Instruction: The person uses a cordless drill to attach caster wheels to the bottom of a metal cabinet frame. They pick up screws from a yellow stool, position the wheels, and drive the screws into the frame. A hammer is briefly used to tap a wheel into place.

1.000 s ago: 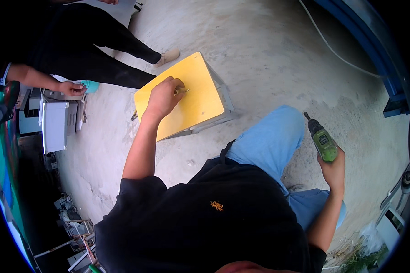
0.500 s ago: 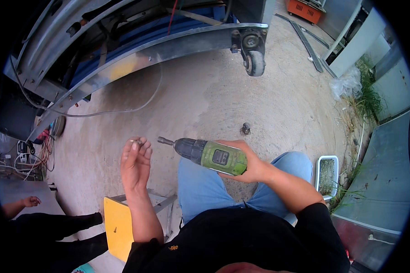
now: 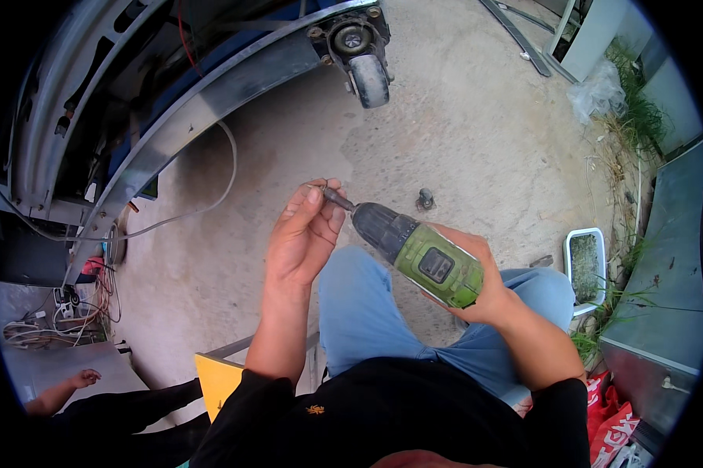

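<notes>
My right hand (image 3: 488, 285) is wrapped round the grip of a green and black cordless drill (image 3: 439, 265), held above my knees and pointing up and to the left. A dark metal socket bit (image 3: 338, 199) sticks out of its chuck. At the bit's tip, my left hand (image 3: 298, 238) pinches a small metal piece (image 3: 317, 187) that looks like a screw. Thumb and fingers partly hide it, and they touch or nearly touch the bit's end. I cannot tell whether the piece sits in the socket.
A metal frame (image 3: 203, 109) with a caster wheel (image 3: 368, 80) stands ahead on the left. A small dark object (image 3: 425, 200) lies on the concrete floor. A yellow-topped stool (image 3: 217, 382) is beside my left arm. Another person's hand (image 3: 84, 378) shows lower left. A white-rimmed tub (image 3: 585, 269) stands right.
The drill has swung its tip upward, and my left hand has moved right and up to meet the bit. My view has shifted, and the caster appears further left.
</notes>
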### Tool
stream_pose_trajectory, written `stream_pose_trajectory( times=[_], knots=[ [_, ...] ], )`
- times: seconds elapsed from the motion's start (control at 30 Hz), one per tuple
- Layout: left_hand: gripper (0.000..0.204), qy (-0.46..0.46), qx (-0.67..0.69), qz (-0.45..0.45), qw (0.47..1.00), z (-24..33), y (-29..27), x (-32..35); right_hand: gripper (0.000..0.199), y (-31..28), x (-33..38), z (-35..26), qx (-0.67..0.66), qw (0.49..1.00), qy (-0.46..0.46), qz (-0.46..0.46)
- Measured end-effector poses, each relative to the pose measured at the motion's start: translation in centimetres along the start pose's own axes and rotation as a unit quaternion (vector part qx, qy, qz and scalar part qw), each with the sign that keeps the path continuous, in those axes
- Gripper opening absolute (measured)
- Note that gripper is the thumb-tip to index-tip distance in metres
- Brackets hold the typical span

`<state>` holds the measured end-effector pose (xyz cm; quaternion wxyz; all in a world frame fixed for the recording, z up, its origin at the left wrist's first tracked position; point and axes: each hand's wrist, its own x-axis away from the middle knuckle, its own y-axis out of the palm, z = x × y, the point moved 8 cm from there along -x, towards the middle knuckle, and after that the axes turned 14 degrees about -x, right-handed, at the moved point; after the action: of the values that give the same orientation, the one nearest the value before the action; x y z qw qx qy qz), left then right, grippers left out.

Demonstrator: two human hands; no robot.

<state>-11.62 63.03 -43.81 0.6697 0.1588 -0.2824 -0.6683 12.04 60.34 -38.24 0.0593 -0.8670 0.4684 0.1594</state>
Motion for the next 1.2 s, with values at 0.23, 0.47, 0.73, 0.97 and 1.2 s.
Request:
stream_pose_trajectory(
  times=[0.23,0.47,0.73,0.97,1.2],
  knots=[
    [0.021,-0.059,0.037,-0.057,0.996,-1.3,0.8,-1.4,0.063,-0.2,-1.0,-2.4,0.204,0.976,-0.065,-0.024],
    [0.025,-0.014,0.015,-0.063,0.998,1.6,4.6,-2.9,0.063,0.0,-1.1,-3.0,0.142,0.982,-0.109,0.053],
    [0.026,0.110,-0.061,-0.031,0.992,8.7,9.9,-6.0,0.063,1.4,-4.8,-8.2,0.222,0.947,-0.190,0.136],
    [0.023,0.145,-0.123,-0.021,0.982,10.5,11.4,-7.7,0.058,1.4,-5.9,-7.6,0.189,0.954,-0.150,0.177],
    [0.026,0.132,-0.138,-0.021,0.981,11.2,11.1,-8.0,0.044,1.6,-6.5,-6.5,0.138,0.966,-0.096,0.196]
  ],
)
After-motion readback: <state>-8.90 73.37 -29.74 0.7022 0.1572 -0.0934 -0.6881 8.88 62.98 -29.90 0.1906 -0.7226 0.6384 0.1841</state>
